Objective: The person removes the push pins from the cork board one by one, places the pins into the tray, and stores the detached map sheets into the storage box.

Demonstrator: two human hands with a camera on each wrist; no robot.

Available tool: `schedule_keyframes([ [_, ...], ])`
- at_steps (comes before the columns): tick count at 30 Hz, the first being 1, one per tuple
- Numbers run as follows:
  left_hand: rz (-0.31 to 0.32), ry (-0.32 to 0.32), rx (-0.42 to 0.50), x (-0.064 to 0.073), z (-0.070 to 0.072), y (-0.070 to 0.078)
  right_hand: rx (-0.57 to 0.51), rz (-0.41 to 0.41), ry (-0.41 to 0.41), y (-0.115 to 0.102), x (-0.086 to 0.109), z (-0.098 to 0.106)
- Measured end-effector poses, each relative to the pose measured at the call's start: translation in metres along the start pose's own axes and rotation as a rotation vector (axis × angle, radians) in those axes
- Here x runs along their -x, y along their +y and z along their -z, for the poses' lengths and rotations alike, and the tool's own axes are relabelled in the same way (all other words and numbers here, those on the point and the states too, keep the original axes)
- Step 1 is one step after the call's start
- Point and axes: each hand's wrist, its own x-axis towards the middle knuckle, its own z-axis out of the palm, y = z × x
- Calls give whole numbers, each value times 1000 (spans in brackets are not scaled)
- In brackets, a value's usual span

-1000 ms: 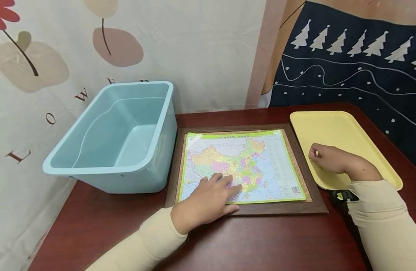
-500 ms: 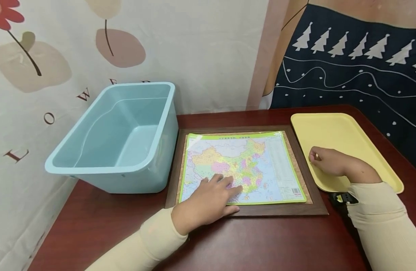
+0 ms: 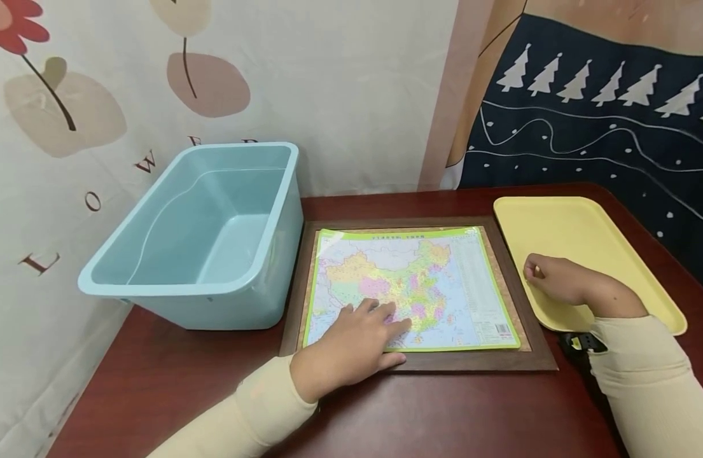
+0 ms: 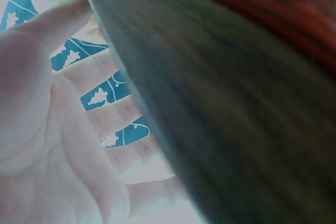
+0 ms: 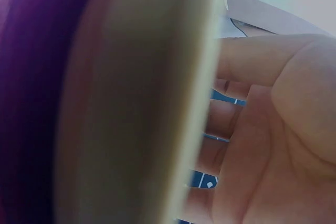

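L fingers [image 3: 399,327] apart on 1 map [image 3: 414,286] | R fingers [image 3: 535,262] loosely bent @ 1 yel. tray [image 3: 557,226] | 1 bin [image 3: 214,312]

The map [image 3: 411,280] is multicoloured, the tray [image 3: 563,229] yellow, the tub [image 3: 225,312] pale blue

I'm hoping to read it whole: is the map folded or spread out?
Spread out: the map lies open on the framed board, green border showing on all four sides, the left hand covering part.
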Motion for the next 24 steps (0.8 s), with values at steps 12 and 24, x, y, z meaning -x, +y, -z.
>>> schedule_keyframes([
  [12,-4,12,6,2,0,1,11,15,9,3,-1,-2],
  [24,-11,33,-8,2,-1,0,6,6,9,4,-1,-1],
])
